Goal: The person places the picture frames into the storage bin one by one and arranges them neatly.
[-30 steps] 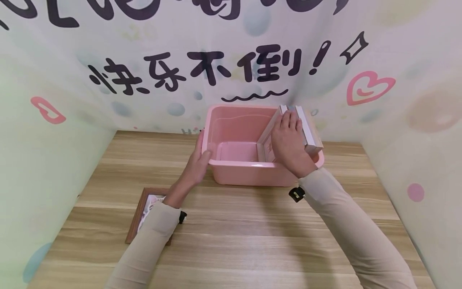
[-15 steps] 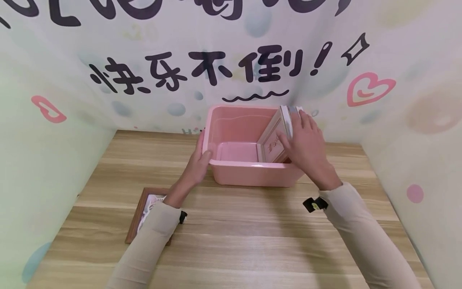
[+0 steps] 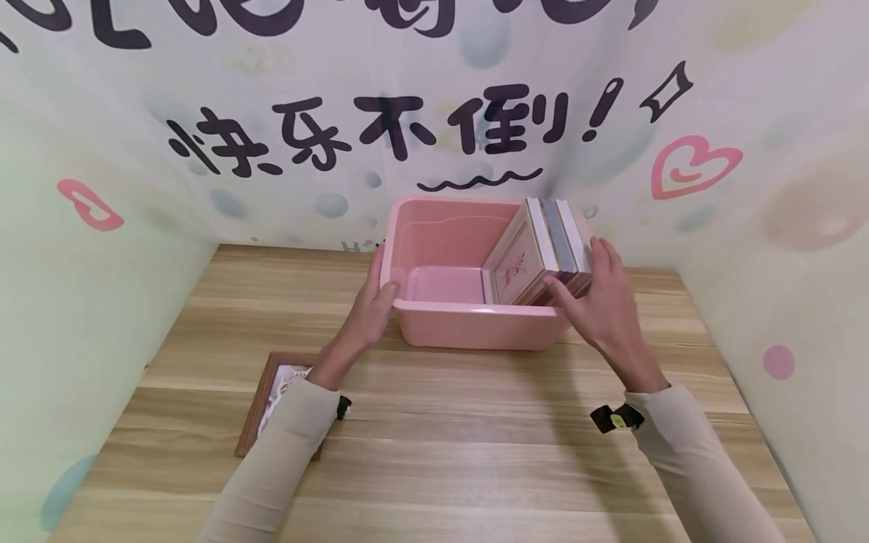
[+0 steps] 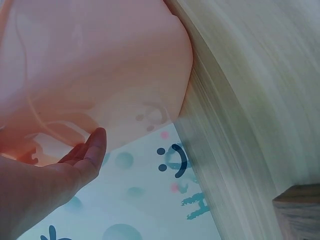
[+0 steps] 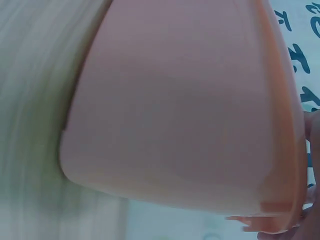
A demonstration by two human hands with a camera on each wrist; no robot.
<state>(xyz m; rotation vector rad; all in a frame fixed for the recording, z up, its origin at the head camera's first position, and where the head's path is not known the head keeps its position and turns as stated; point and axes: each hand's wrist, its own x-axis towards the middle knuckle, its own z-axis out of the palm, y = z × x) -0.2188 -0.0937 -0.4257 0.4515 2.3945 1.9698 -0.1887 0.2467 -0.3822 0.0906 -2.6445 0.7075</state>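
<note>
A pink plastic bin (image 3: 441,326) stands on the table against the wall hanging. My left hand (image 3: 369,309) grips its left rim, thumb over the inside and fingers outside. Several picture frames (image 3: 517,265) lean together in the bin's right end, their top edges above the rim. My right hand (image 3: 604,302) is at the bin's right front corner, thumb spread toward the frames' lower front corner and fingers along their right side. In the right wrist view this hand shows only partly, fingertips right at the bin's rim (image 5: 295,165).
A brown wooden picture frame (image 3: 261,407) lies on the wood-grain table (image 3: 441,452), partly under my left forearm. Behind the bin hangs a cloth (image 3: 305,211) with printed lettering. Fabric walls close in both sides.
My right hand has moved from the top of the leaning frames rightward and down to the bin's right front corner. The left hand and bin have stayed in place.
</note>
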